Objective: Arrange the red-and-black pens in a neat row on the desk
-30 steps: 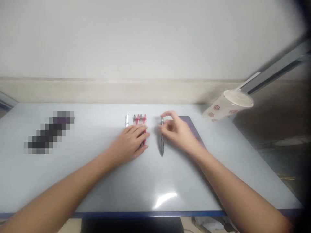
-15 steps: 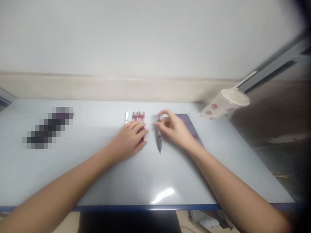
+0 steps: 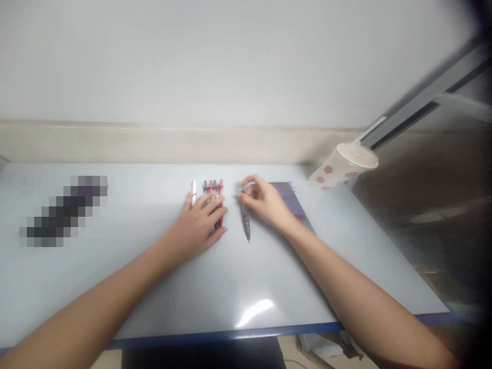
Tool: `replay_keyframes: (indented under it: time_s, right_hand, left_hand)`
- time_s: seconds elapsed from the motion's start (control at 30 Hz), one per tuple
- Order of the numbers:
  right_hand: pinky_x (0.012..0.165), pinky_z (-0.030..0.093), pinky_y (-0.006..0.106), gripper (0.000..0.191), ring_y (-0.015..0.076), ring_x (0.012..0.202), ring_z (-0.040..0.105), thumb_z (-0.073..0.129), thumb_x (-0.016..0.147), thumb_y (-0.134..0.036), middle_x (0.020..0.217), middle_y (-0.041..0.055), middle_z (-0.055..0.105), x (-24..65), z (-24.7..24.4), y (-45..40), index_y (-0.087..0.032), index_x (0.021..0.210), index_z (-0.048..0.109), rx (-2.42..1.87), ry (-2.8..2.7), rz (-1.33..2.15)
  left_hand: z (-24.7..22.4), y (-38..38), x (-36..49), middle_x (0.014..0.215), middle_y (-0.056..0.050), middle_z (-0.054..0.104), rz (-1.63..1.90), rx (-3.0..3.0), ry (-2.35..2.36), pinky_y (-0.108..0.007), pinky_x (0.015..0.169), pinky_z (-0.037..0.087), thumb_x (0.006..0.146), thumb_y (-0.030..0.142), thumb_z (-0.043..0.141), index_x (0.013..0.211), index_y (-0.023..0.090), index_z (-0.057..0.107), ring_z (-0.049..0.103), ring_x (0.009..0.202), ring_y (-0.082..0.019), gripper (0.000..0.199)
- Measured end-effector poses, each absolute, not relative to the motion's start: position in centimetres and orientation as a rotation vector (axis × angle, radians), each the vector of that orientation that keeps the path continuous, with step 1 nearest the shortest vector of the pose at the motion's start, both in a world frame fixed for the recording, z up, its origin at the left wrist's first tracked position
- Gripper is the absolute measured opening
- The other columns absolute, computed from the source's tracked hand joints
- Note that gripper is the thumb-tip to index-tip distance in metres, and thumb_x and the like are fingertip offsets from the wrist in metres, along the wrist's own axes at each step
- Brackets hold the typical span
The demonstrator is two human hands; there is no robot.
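L hand [image 3: 198, 223], bare, lies flat & open across a tight row of red-and-black retractable pens [image 3: 220, 190], fingers spread, not clenched. Pens are mostly hidden under the palm & fingers, only the top ends show, so exact count is hard to tell. L pinky side is just beside a slim white pen [image 3: 193, 193] at the row's left end.

R hand [image 3: 265, 201], also bare, is curled at the top end of a grey metal-look ballpoint pen [image 3: 246, 221]. Thumb & index are right at the pen's upper end, but can't tell if they're actually clamped on it or just around it. Pen's tip end points toward the person, pen looks to be lying on the tabletop, not lifted.

All pens are on a pale grey-blue laminate table [image 3: 269, 287] w/ a navy edge. Flat dark purple-blue folder [image 3: 288, 197] lies just right of the grey pen, beyond the R wrist. Red-flower paper cup [image 3: 334, 171], tilted, sits off the far R corner. Dark pixelated object [image 3: 63, 212] lies far left, can't tell what it is.

Step in hand looks like pen handling, R hand at the grey pen. Lifting that pen would call for a firm thumb-index closure on the barrel.
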State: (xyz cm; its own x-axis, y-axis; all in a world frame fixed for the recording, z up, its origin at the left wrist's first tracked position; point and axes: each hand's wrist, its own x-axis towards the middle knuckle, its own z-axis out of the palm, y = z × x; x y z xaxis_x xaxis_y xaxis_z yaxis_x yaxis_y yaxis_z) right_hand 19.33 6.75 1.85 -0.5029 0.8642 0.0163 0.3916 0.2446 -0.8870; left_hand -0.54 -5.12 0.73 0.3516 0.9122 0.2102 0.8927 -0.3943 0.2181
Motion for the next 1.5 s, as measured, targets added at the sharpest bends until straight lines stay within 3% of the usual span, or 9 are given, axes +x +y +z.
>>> replay_keyframes:
  time_s: [0.13, 0.47, 0.67, 0.8, 0.87, 1.0, 1.13, 1.33, 1.5]
  right_hand:
    - [0.068, 0.041, 0.028, 0.035, 0.0143, 0.066, 0.053, 0.067, 0.085, -0.040, 0.073, -0.0047, 0.056, 19.4, 1.7, 7.2, -0.022, 0.112, 0.053, -1.164, -2.019, 1.205]
    - [0.072, 0.041, 0.028, 0.020, 0.0154, 0.072, 0.055, 0.061, 0.087, -0.027, 0.078, -0.0024, 0.059, 19.0, 2.7, 6.7, -0.021, 0.105, 0.055, -1.238, -2.143, 1.061]
    - [0.070, 0.040, 0.026, 0.019, 0.0145, 0.069, 0.056, 0.064, 0.086, -0.023, 0.073, -0.0041, 0.058, 18.8, 2.4, 7.5, -0.020, 0.104, 0.056, -1.226, -2.172, 1.024]
    - [0.067, 0.041, 0.025, 0.026, 0.0127, 0.061, 0.056, 0.067, 0.088, -0.023, 0.070, -0.0058, 0.059, 18.4, 1.9, 8.3, -0.019, 0.112, 0.058, -1.217, -2.165, 1.002]
    - [0.065, 0.041, 0.026, 0.022, 0.0108, 0.051, 0.054, 0.064, 0.090, -0.022, 0.069, -0.0069, 0.059, 18.2, 1.7, 8.5, -0.018, 0.111, 0.057, -1.232, -2.163, 1.033]
    - [0.064, 0.043, 0.025, 0.014, 0.0102, 0.046, 0.055, 0.064, 0.091, -0.019, 0.064, -0.0087, 0.057, 18.0, 1.5, 8.5, -0.019, 0.102, 0.055, -1.240, -2.135, 1.063]
    - [0.060, 0.043, 0.025, 0.019, 0.0105, 0.044, 0.053, 0.065, 0.091, -0.021, 0.064, -0.0089, 0.057, 17.8, 1.6, 8.3, -0.020, 0.106, 0.054, -1.242, -2.067, 1.076]
    - [0.061, 0.042, 0.024, 0.017, 0.0120, 0.047, 0.054, 0.061, 0.089, -0.014, 0.060, -0.0074, 0.055, 17.8, 1.7, 8.1, -0.019, 0.106, 0.056, -1.277, -2.137, 1.009]
    - [0.062, 0.042, 0.024, 0.025, 0.0120, 0.053, 0.054, 0.063, 0.093, -0.018, 0.067, -0.0054, 0.058, 17.8, 2.0, 7.7, -0.017, 0.117, 0.057, -1.232, -2.173, 0.967]
  left_hand:
    - [0.8, -5.1, -0.6, 0.152, -0.013, 0.056, 0.468, 2.539, 1.677, -0.065, 0.121, 0.030, 0.104, 0.034, 0.052, 0.133, 0.020, 0.064, 0.044, 0.145, -0.038, 0.034]
    - [0.7, -5.0, -0.9, 0.154, -0.015, 0.055, 0.429, 2.601, 1.667, -0.054, 0.114, 0.042, 0.106, 0.036, 0.048, 0.136, 0.018, 0.063, 0.043, 0.147, -0.036, 0.038]
    - [0.5, -4.9, -1.2, 0.154, -0.014, 0.055, 0.428, 2.606, 1.671, -0.053, 0.115, 0.040, 0.108, 0.041, 0.044, 0.138, 0.019, 0.061, 0.044, 0.146, -0.035, 0.042]
    - [0.5, -4.6, -0.2, 0.155, -0.020, 0.050, 0.521, 2.545, 1.767, -0.054, 0.113, 0.041, 0.105, 0.039, 0.048, 0.143, 0.014, 0.055, 0.044, 0.143, -0.038, 0.046]
    - [1.0, -4.4, 0.5, 0.143, -0.022, 0.058, 0.563, 2.458, 1.918, -0.053, 0.104, 0.046, 0.104, 0.038, 0.048, 0.137, 0.012, 0.057, 0.054, 0.129, -0.037, 0.043]
    - [2.6, -3.6, 1.6, 0.112, -0.017, 0.067, 0.450, 2.270, 2.152, -0.044, 0.088, 0.051, 0.100, 0.034, 0.052, 0.105, 0.015, 0.064, 0.062, 0.105, -0.033, 0.023]
    - [3.9, -2.3, 2.4, 0.106, -0.013, 0.071, 0.239, 2.054, 2.247, -0.039, 0.082, 0.052, 0.099, 0.039, 0.055, 0.107, 0.018, 0.062, 0.066, 0.102, -0.031, 0.024]
    - [4.2, -0.2, 4.0, 0.106, -0.018, 0.074, 0.071, 2.002, 2.336, -0.040, 0.084, 0.052, 0.099, 0.036, 0.049, 0.106, 0.014, 0.068, 0.069, 0.106, -0.035, 0.031]
    - [4.1, 0.5, 3.7, 0.081, -0.014, 0.075, 0.100, 1.963, 2.310, -0.036, 0.073, 0.050, 0.095, 0.033, 0.046, 0.084, 0.017, 0.071, 0.071, 0.083, -0.030, 0.032]
